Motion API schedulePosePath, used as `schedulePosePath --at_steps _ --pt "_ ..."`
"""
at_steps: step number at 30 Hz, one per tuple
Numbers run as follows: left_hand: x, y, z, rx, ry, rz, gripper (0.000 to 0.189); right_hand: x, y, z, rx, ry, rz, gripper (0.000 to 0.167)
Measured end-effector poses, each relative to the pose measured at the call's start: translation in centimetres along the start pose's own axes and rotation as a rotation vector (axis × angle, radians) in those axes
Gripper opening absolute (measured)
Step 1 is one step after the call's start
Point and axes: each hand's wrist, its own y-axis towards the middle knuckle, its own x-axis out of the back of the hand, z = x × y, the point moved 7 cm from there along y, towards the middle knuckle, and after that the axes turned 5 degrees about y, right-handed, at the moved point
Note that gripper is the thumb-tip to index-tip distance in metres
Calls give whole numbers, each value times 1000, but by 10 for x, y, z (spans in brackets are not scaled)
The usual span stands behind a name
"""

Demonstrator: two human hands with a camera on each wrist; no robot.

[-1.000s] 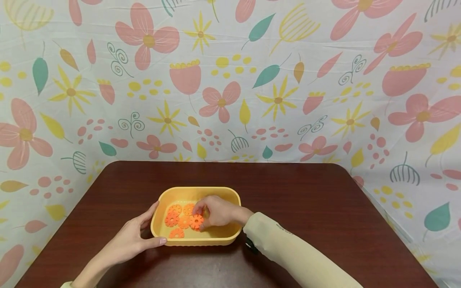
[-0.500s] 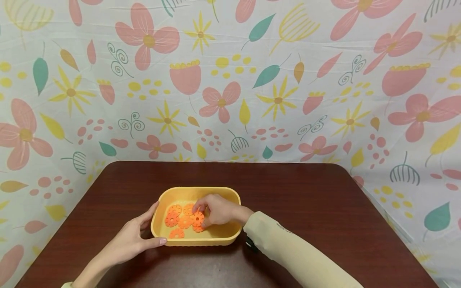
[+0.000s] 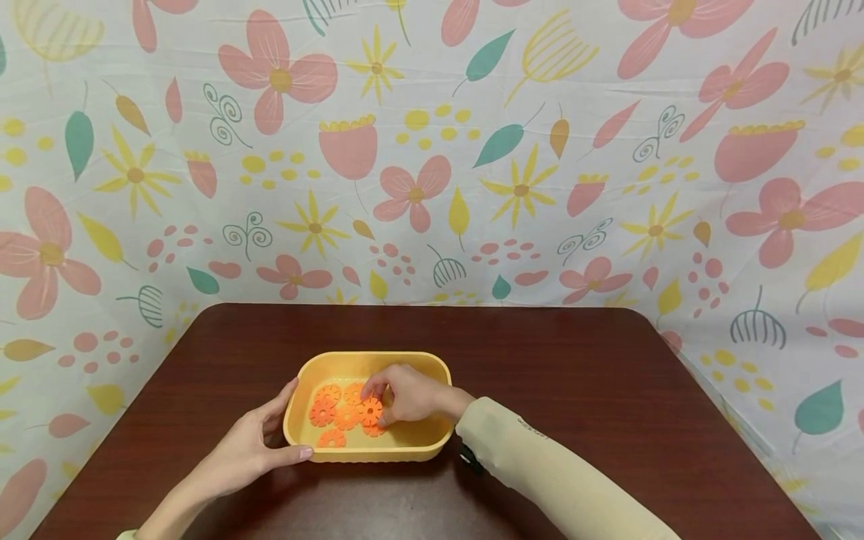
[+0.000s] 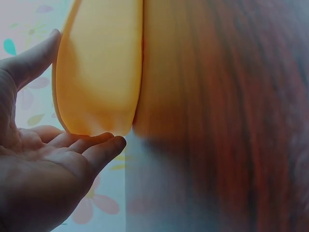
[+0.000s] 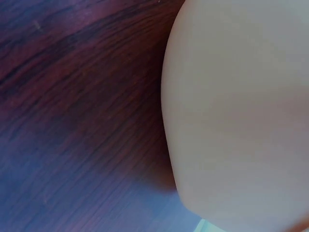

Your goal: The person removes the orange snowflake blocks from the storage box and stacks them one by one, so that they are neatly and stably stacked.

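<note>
A yellow plastic bin (image 3: 432, 367) stands on the dark wooden table, with several orange notched plastic discs (image 3: 322, 412) lying in its left half. My left hand (image 3: 246, 444) holds the bin's left end, thumb at the near rim and fingers around the far corner. The left wrist view shows those fingers (image 4: 99, 147) against the outside of the bin's end (image 4: 99, 87). Inside the bin, my right hand (image 3: 408, 394) pinches one orange notched disc (image 3: 370, 411) between thumb and fingers. Another disc shows partly beneath it. A pale blurred surface fills much of the right wrist view.
The table (image 3: 574, 390) has a dark red-brown wood grain and rounded far corners. Behind it hangs a white cloth (image 3: 432, 225) printed with flowers and leaves. A small black device (image 3: 471, 459) sits under the right sleeve's cuff.
The disc at my right fingertips has shifted slightly up and to the right, and more of the disc beneath it shows. My left hand and the bin stay in place.
</note>
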Motion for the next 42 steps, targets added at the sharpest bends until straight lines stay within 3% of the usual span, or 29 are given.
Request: schedulePosePath --at_steps 7,21,42 --pt "-3 0 1 -24 -110 13 106 2 -2 2 -6 29 -20 39" --pt "-7 -2 7 15 -217 24 105 15 -11 10 57 217 -30 37" --pt "-7 -3 5 26 -242 30 105 55 -40 14 94 187 -167 38"
